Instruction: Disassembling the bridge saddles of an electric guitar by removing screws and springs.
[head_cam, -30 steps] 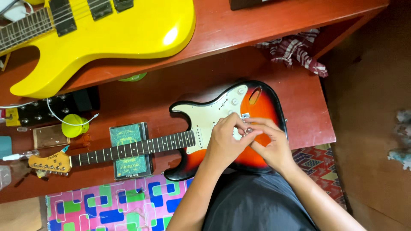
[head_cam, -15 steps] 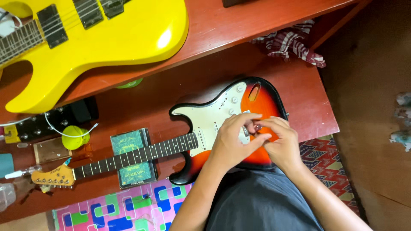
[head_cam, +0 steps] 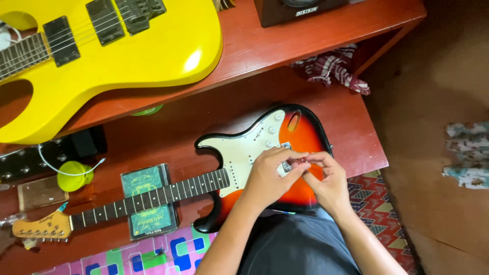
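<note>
- My left hand (head_cam: 267, 175) and right hand (head_cam: 326, 181) meet over the bridge end of the sunburst electric guitar (head_cam: 254, 168), fingertips pinched together on something very small; what it is I cannot tell, as it is nearly hidden between my fingers.
- Both hands are curled closed in a fine pinch, not wrapped around the guitar itself.
- The guitar lies flat on its back on the low red wooden bench (head_cam: 356, 127), body near me and to the right, neck running out to the left.
- I judge the body heavy and rigid, with a glossy finish that would slide under a palm; the neck is the slimmer, more vulnerable part.
- To lift it I would take the body's waist with one hand and support the neck (head_cam: 153, 196) with the other, not the white pickguard (head_cam: 244, 153) or its knobs.
- The neck rests across a flat green case (head_cam: 147, 201), so it sits propped, not flush.
- A yellow electric guitar (head_cam: 102, 61) lies on the higher red shelf at the far left.
- A round yellow-green object (head_cam: 74, 175) with a white cord sits at the left.
- A checked cloth (head_cam: 333, 69) is bunched at the far right of the bench.
- A patterned mat (head_cam: 137, 257) lies near me, and a brown floor spreads right.
</note>
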